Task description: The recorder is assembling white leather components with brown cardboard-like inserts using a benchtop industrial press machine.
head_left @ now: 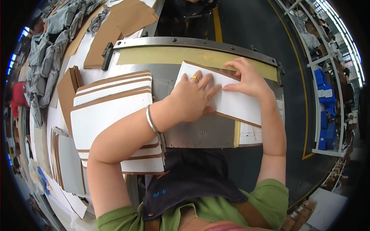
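A white rectangular board (243,104) with brown edges lies slantwise on a metal work plate (185,134). My left hand (194,94), wearing a ring and a bangle, rests on the board's left part with its fingers spread. Over the board's far right edge curves my right hand (250,79). Its thumb touches or hovers just above the white face, and its fingers are apart from the thumb near the far edge. Under my left forearm, a fanned stack of white boards (111,106) with brown edges sits left of the plate.
A metal bar (192,42) crosses the plate's far side above a yellow strip (154,57). Brown cardboard sheets (123,19) and grey cloth pieces (50,50) lie to the left. More boards (69,161) stand at lower left. A shelf rack (323,57) with blue bins (325,92) is at right.
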Motion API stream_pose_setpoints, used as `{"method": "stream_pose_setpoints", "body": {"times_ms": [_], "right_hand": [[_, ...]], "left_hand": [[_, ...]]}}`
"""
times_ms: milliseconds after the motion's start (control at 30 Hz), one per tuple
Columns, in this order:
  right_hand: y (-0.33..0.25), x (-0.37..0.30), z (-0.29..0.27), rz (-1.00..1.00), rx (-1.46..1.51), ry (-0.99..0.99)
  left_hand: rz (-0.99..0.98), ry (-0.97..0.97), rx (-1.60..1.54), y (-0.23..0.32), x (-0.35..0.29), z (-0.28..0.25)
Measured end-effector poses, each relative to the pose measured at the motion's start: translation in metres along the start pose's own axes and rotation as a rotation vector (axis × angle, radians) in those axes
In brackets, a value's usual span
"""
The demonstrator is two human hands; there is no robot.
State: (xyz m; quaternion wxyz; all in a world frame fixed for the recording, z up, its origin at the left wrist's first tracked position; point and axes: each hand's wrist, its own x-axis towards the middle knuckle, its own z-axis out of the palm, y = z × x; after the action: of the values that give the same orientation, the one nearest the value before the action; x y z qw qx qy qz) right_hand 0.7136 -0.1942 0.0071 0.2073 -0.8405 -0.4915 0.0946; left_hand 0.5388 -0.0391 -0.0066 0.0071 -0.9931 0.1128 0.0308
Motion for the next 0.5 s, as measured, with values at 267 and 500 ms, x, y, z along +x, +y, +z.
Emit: {"method": "stream_pose_setpoints", "body": {"times_ms": [267,500], "right_hand": [[-0.017,0.001,0.004,0.254,0.109,-0.143],[-0.02,-0.01,0.008,0.27,0.22,-0.12]], "left_hand": [[-0.154,0.062,-0.009,0.005,0.014,-0.003],[-0.08,0.142,-0.155,0.002,0.002,0.005]]}}
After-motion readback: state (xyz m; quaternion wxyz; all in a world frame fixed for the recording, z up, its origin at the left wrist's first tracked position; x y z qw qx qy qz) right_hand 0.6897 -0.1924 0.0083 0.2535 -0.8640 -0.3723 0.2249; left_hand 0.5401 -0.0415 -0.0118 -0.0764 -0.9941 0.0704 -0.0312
